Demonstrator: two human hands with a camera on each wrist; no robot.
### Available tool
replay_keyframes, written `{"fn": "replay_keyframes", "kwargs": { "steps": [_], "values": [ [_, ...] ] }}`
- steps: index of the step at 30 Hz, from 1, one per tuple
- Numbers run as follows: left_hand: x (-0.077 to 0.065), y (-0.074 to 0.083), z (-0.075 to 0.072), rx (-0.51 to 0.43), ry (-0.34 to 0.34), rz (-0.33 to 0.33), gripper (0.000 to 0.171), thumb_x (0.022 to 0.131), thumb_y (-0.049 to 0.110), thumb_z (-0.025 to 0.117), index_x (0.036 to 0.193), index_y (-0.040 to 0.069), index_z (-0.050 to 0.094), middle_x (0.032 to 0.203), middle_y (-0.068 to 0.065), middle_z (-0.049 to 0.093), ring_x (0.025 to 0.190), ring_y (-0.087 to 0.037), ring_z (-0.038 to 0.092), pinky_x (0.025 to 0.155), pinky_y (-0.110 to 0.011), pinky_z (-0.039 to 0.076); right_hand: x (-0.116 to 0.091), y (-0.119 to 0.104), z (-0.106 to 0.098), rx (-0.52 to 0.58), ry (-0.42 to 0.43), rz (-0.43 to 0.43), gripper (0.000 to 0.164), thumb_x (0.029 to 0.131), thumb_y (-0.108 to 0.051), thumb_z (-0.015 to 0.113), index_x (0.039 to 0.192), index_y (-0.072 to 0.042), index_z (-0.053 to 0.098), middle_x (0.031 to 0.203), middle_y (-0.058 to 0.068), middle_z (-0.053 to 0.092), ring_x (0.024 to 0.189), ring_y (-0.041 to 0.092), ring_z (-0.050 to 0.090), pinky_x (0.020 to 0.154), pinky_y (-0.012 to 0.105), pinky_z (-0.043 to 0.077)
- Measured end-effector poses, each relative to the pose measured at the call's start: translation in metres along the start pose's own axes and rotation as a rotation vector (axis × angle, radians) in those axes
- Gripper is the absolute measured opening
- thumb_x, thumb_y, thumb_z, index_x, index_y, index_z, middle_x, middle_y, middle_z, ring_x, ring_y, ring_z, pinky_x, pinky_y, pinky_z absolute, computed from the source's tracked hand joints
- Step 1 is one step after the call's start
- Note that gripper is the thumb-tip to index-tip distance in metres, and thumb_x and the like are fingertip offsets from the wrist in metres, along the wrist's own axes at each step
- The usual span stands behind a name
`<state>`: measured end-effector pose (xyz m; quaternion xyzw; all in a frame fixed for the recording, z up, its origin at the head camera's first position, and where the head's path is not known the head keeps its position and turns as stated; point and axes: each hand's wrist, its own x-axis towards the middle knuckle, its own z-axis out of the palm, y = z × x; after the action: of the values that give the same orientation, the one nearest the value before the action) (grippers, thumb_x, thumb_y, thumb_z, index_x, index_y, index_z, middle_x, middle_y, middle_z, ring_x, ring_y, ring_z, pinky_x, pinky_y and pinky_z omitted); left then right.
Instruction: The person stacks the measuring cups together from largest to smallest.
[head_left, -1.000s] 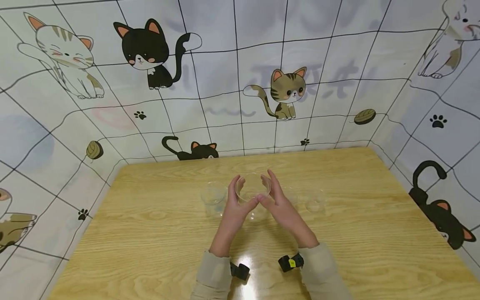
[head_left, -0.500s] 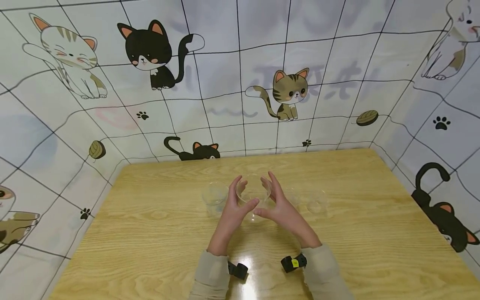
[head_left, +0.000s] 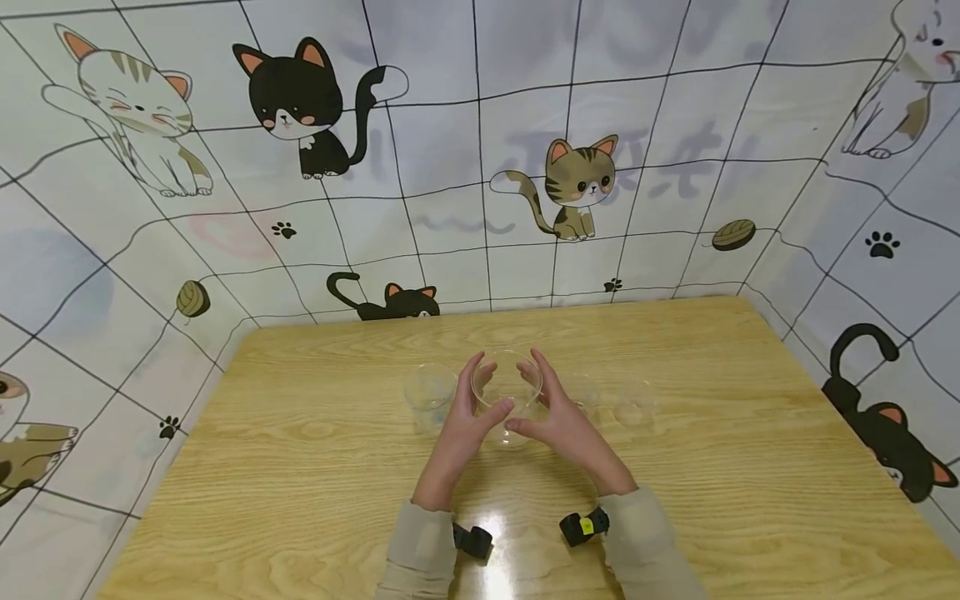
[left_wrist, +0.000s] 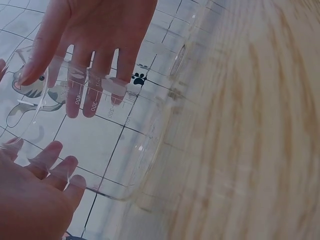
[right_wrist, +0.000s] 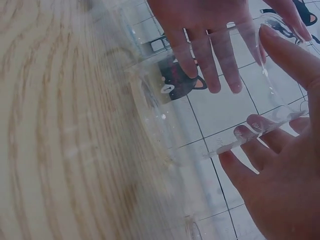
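Between both hands stands a clear beaker (head_left: 507, 385), upright, with measuring marks on its wall that show in the left wrist view. My left hand (head_left: 467, 423) curls round its left side, thumb in front. My right hand (head_left: 557, 419) holds the right side, its thumb across the front just below the left thumb. From the right wrist, the right hand's fingers (right_wrist: 265, 145) lie along the see-through wall. The beaker's base (left_wrist: 150, 155) is close to the wood; whether it touches cannot be told.
Another clear vessel (head_left: 430, 392) stands left of the left hand. Right of the right hand are two more faint, transparent vessels, a nearer one (head_left: 583, 392) and a farther one (head_left: 633, 406). The wooden table (head_left: 300, 450) meets cat-printed cloth walls (head_left: 442, 167) at the back and sides.
The thumbs met at the front of the beaker a second ago; now they are apart, the right one lower. The right hand's fingers have shifted slightly inward. The beaker has hardly moved.
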<state>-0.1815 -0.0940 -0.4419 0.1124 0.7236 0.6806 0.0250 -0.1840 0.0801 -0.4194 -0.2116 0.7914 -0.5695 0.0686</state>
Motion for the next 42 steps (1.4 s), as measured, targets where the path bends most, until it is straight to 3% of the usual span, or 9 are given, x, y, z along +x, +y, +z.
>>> {"fn": "replay_keyframes", "kwargs": {
  "steps": [4, 8, 13, 16, 26, 34, 37, 40, 42],
  "values": [
    [0.005, -0.014, -0.002, 0.006, -0.006, 0.016, 0.075, 0.081, 0.035, 0.064, 0.139, 0.036, 0.016, 0.141, 0.002, 0.030, 0.131, -0.015, 0.019, 0.102, -0.055, 0.010, 0.001, 0.002, 0.001, -0.008, 0.016, 0.005, 0.100, 0.075, -0.022, 0.072, 0.144, -0.018, -0.001, 0.143, 0.011, 0.026, 0.130, 0.027, 0.024, 0.102, 0.051, 0.020],
    [0.005, -0.015, -0.003, 0.018, -0.019, 0.027, 0.075, 0.082, 0.035, 0.063, 0.140, 0.034, 0.015, 0.140, 0.003, 0.031, 0.131, -0.016, 0.021, 0.101, -0.056, 0.011, 0.003, 0.012, 0.003, -0.017, 0.033, -0.006, 0.102, 0.074, -0.026, 0.073, 0.144, -0.022, 0.000, 0.141, 0.012, 0.030, 0.128, 0.030, 0.028, 0.100, 0.052, 0.023],
    [-0.002, 0.001, -0.004, 0.030, -0.055, 0.024, 0.073, 0.084, 0.030, 0.061, 0.141, 0.030, 0.014, 0.142, -0.002, 0.029, 0.131, -0.020, 0.021, 0.101, -0.057, 0.012, 0.007, 0.035, 0.007, -0.050, 0.047, 0.011, 0.103, 0.070, -0.039, 0.074, 0.141, -0.037, -0.001, 0.140, 0.002, 0.033, 0.127, 0.026, 0.031, 0.100, 0.049, 0.025],
    [-0.006, 0.011, -0.004, 0.030, -0.070, 0.030, 0.072, 0.085, 0.026, 0.059, 0.141, 0.027, 0.014, 0.142, -0.006, 0.028, 0.132, -0.023, 0.020, 0.101, -0.057, 0.011, 0.007, 0.038, 0.008, -0.043, 0.045, 0.016, 0.103, 0.069, -0.040, 0.074, 0.140, -0.040, -0.001, 0.140, -0.001, 0.034, 0.127, 0.025, 0.031, 0.100, 0.049, 0.025],
    [-0.007, 0.013, -0.005, 0.029, -0.107, 0.048, 0.072, 0.087, 0.021, 0.058, 0.142, 0.024, 0.012, 0.143, -0.010, 0.026, 0.131, -0.027, 0.020, 0.100, -0.058, 0.013, -0.001, 0.005, 0.003, -0.007, -0.014, -0.003, 0.103, 0.074, -0.021, 0.073, 0.143, -0.020, -0.003, 0.141, 0.015, 0.029, 0.127, 0.037, 0.025, 0.098, 0.057, 0.022],
    [-0.007, 0.012, -0.007, 0.027, -0.146, 0.060, 0.070, 0.087, 0.023, 0.056, 0.141, 0.027, 0.012, 0.143, -0.012, 0.025, 0.132, -0.030, 0.016, 0.100, -0.059, 0.012, -0.001, 0.003, 0.002, 0.016, -0.031, -0.016, 0.106, 0.073, -0.019, 0.074, 0.143, -0.022, -0.006, 0.141, 0.014, 0.029, 0.128, 0.035, 0.024, 0.098, 0.058, 0.020],
    [-0.003, -0.002, -0.009, 0.030, -0.147, 0.064, 0.071, 0.087, 0.028, 0.058, 0.141, 0.031, 0.012, 0.143, -0.006, 0.027, 0.131, -0.026, 0.018, 0.099, -0.059, 0.014, 0.002, 0.015, 0.003, 0.027, -0.019, -0.022, 0.109, 0.071, -0.023, 0.076, 0.142, -0.031, -0.006, 0.142, 0.008, 0.030, 0.129, 0.031, 0.023, 0.099, 0.057, 0.018],
    [0.001, -0.013, -0.010, 0.034, -0.146, 0.069, 0.072, 0.085, 0.031, 0.059, 0.140, 0.034, 0.012, 0.142, -0.003, 0.028, 0.131, -0.024, 0.020, 0.098, -0.060, 0.016, 0.002, 0.017, 0.003, 0.036, -0.017, -0.027, 0.108, 0.071, -0.023, 0.076, 0.142, -0.032, -0.006, 0.142, 0.007, 0.030, 0.130, 0.029, 0.023, 0.100, 0.057, 0.017],
    [0.001, -0.010, -0.010, 0.024, -0.153, 0.065, 0.071, 0.086, 0.029, 0.059, 0.140, 0.034, 0.013, 0.142, -0.002, 0.028, 0.131, -0.023, 0.020, 0.098, -0.060, 0.016, 0.001, 0.013, 0.002, 0.039, -0.021, -0.029, 0.107, 0.072, -0.020, 0.075, 0.142, -0.029, -0.004, 0.141, 0.010, 0.030, 0.129, 0.031, 0.023, 0.099, 0.058, 0.017]
  ]
}}
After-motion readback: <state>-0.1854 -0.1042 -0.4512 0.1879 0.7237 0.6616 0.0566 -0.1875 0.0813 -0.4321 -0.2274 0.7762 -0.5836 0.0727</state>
